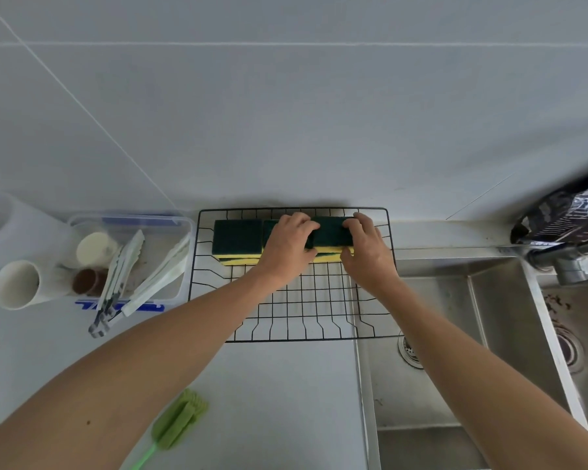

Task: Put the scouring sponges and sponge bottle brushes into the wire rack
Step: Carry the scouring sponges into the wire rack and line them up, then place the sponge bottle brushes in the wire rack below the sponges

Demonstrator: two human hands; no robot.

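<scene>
A black wire rack (296,300) lies on the counter against the wall. Green-topped yellow scouring sponges are stacked along its far edge. The left stack (237,237) stands free. Another stack is mostly hidden under my left hand (291,244). My right hand (364,245) and my left hand both grip the right sponge stack (331,230), fingers over its top and thumbs at its front. A green sponge bottle brush (179,418) lies on the counter near the bottom, below my left forearm.
A clear plastic box (129,220) with white tongs (119,266) and small cups sits left of the rack. A white cup (17,284) lies on its side further left. A steel sink (455,334) with drain and a faucet (564,262) lies to the right.
</scene>
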